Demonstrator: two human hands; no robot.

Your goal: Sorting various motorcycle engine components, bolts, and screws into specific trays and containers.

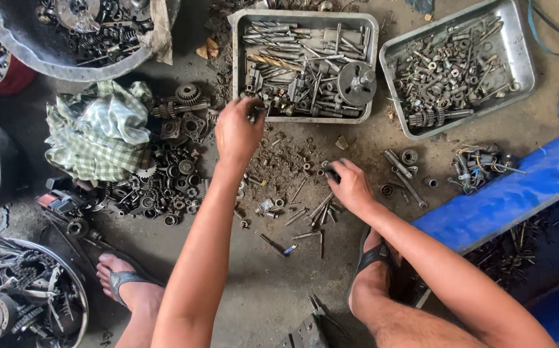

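The person squats on the concrete floor (260, 283) and sorts small metal parts. The left hand (237, 132) reaches to the near rim of the rectangular metal tray (237, 64) that holds drill bits and shafts; its fingers are closed around something small at the rim, but what it is I cannot tell. The right hand (350, 187) rests low on the floor, at the right side of the scattered pile of bolts and pins (292, 193), and its fingers pinch a small dark part (331, 174), perhaps a nut or a bush.

I judge that this is the sorting step: one piece goes to the tray while the other hand takes the next one from the pile. The next move calls for a careful pinch, because the pieces are small, greasy and lie very close to each other, and for choosing the correct container. A second tray of nuts and bolts (518, 64) stands near the far right, and a heap of gears and bearings (163, 187) lies to the left beside a checked cloth (96, 132).
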